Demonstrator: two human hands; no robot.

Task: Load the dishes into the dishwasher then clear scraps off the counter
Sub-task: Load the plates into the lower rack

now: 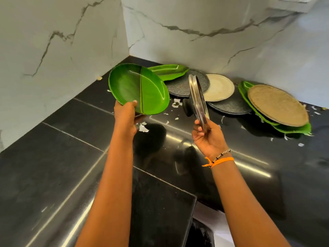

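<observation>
My left hand [125, 115] grips the near rim of a green leaf-patterned oval plate [138, 89], lifted and tilted above the black counter [71, 148]. My right hand [207, 138] holds steel plates [198, 100] on edge, upright, a dark knob showing on their left side. Behind them more dishes lie against the wall: another green leaf plate [169, 71], two dark textured plates [183, 86] [229, 105], a cream plate [218, 87]. At the right a tan round plate [277, 105] leans on green leaf plates [292, 128]. White scraps [143, 128] are scattered on the counter.
Marble walls [62, 41] meet in a corner behind the dishes. The glossy counter runs toward me and ends at an edge near the bottom centre, where a dark opening [197, 234] shows below. More scraps [300, 144] lie at the right.
</observation>
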